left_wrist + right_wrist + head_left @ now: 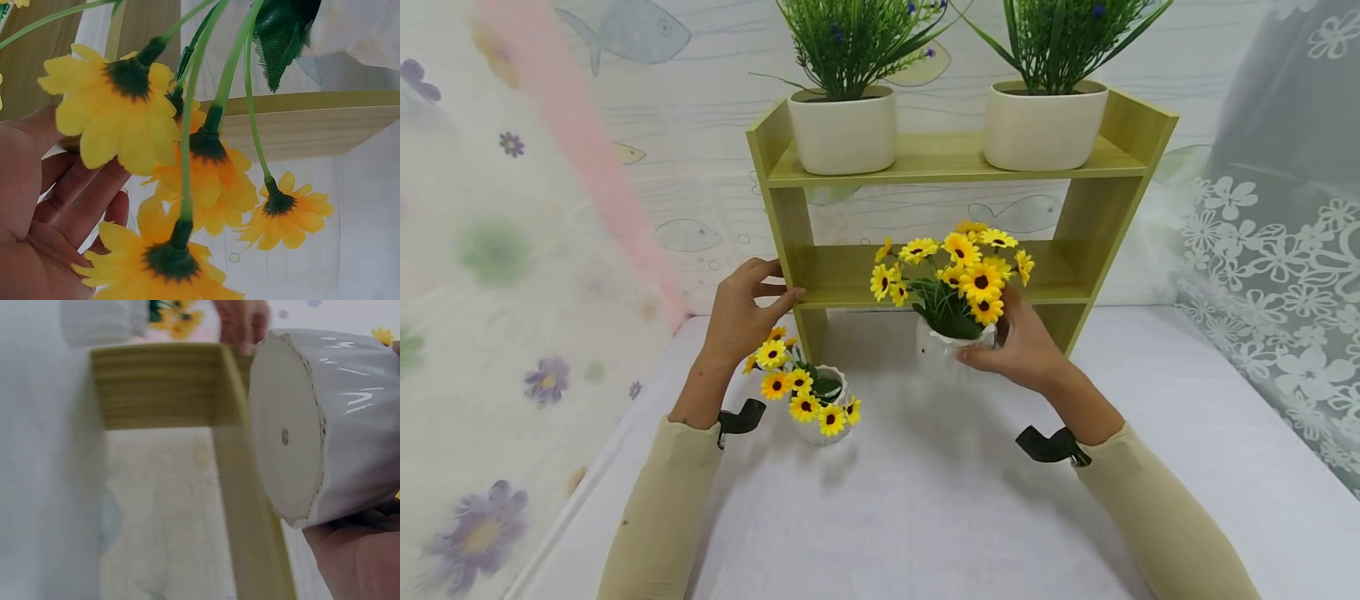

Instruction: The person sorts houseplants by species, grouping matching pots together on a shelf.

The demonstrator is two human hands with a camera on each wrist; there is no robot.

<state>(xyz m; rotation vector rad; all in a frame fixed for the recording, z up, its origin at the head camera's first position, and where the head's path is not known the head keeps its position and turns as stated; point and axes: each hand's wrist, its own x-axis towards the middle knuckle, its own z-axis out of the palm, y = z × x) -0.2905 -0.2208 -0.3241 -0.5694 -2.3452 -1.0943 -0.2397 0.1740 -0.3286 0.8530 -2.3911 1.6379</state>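
Note:
My right hand (1030, 346) grips a white ceramic flowerpot (942, 357) of yellow artificial daisies (973, 271), raised in front of the wooden shelf's middle board (850, 275). The right wrist view shows this pot (362, 425) tipped, its pale underside and small drain hole exposed. At the shelf's left side panel (790, 229), my left hand (737, 312) pinches the edge, thumb in front and fingers behind. A second white flowerpot (823, 429) with yellow daisies (805, 407) stands on the table below that hand. Its blooms (115, 106) partly cover the left hand (37, 206) in the left wrist view.
Two larger white planters, one left (844, 133) and one right (1045, 129), stand on the top board with grassy plants. White cloth (895, 517) covers the table. A fish-print curtain (700, 167) hangs behind, and a lace-patterned sheer (1285, 233) hangs at the right.

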